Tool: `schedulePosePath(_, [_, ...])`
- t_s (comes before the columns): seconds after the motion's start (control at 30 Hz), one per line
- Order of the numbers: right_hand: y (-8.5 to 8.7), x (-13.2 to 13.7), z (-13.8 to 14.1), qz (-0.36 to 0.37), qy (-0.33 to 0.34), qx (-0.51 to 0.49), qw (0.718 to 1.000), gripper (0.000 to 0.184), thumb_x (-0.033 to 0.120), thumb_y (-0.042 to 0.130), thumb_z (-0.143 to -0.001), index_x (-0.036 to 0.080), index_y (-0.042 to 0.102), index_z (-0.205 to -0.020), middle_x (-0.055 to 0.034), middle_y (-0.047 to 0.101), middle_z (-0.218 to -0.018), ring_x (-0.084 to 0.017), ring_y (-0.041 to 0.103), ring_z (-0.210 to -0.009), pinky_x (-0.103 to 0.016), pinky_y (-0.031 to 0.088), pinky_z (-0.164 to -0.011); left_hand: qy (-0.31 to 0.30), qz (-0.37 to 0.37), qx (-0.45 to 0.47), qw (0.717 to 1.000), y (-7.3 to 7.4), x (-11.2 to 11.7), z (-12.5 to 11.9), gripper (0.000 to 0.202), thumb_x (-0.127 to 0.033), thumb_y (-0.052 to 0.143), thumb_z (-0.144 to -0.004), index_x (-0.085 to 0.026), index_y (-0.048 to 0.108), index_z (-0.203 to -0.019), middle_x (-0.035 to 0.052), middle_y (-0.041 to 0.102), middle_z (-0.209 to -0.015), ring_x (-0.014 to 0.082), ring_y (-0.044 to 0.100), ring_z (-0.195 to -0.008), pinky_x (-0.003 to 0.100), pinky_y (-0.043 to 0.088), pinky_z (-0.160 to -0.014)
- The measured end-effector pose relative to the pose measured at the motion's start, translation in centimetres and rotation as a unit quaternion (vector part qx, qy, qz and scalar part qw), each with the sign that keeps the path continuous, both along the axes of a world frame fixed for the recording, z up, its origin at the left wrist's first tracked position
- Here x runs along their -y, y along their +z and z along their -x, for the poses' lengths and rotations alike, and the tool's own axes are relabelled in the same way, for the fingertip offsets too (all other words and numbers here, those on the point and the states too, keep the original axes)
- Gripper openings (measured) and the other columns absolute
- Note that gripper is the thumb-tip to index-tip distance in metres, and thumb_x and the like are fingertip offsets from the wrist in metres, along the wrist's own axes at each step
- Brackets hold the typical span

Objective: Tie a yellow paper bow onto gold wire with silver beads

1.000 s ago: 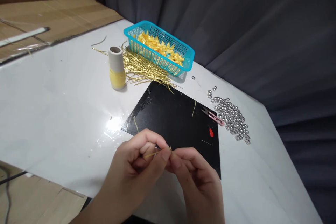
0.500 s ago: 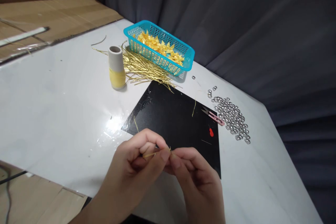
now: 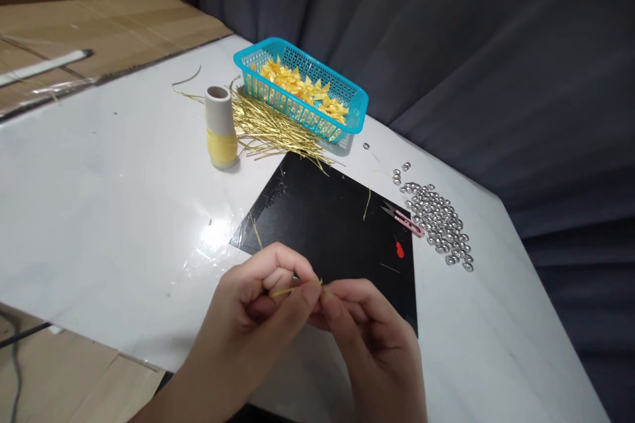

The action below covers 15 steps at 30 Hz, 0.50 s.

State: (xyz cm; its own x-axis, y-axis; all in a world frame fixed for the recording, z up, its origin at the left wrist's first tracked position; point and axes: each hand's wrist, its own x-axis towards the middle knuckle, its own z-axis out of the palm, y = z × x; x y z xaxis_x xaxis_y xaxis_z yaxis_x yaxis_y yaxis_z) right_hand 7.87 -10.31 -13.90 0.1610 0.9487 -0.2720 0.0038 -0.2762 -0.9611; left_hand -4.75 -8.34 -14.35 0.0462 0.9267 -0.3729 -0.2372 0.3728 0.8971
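Note:
My left hand (image 3: 258, 317) and my right hand (image 3: 370, 337) meet at the near edge of a black mat (image 3: 332, 225). Both pinch one thin gold strip (image 3: 292, 290) between thumb and fingers, the left on its middle, the right at its right end. All fingers are curled closed. Beyond the mat lies a pile of loose gold strips (image 3: 270, 129). A yellow thread spool (image 3: 219, 129) stands to the left of that pile.
A turquoise basket (image 3: 354, 102) of yellow ribbon bows (image 3: 302, 89) sits at the back. Small pink snips (image 3: 404, 218), a red bit (image 3: 399, 251) and several silver rings (image 3: 439, 221) lie to the right. The white table (image 3: 99, 198) adjoins cardboard (image 3: 99, 26) on the left.

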Motion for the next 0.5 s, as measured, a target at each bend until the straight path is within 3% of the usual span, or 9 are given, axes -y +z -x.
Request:
schedulePosePath(0.2, [0.04,-0.03,0.32,0.002,-0.016,-0.042,0.999,0.012,0.037,0.076,-0.079,0.025,0.074,-0.079,0.0013,0.075,-0.069,-0.017,0.075,-0.071,-0.024,0.062,-0.071,0.000,0.008,-0.005,1.000,0.11,0.06,-0.02,0.025,-0.041,0.066,-0.079,-0.020,0.059,-0.067,-0.0078,0.030,-0.050,0.0077,0.024,-0.048,0.018,0.021,-0.044])
schedulePosePath(0.5, [0.19,-0.01,0.33,0.004,-0.011,-0.024,1.000,0.014,0.038,0.075,-0.080,0.024,0.073,-0.078,0.0013,0.076,-0.071,-0.017,0.075,-0.072,-0.022,0.062,-0.072,-0.004,0.018,0.014,1.000,0.40,-0.06,-0.15,0.026,-0.042,0.066,-0.077,-0.019,0.058,-0.066,-0.0084,0.029,-0.050,0.0069,0.022,-0.048,0.017,0.020,-0.044])
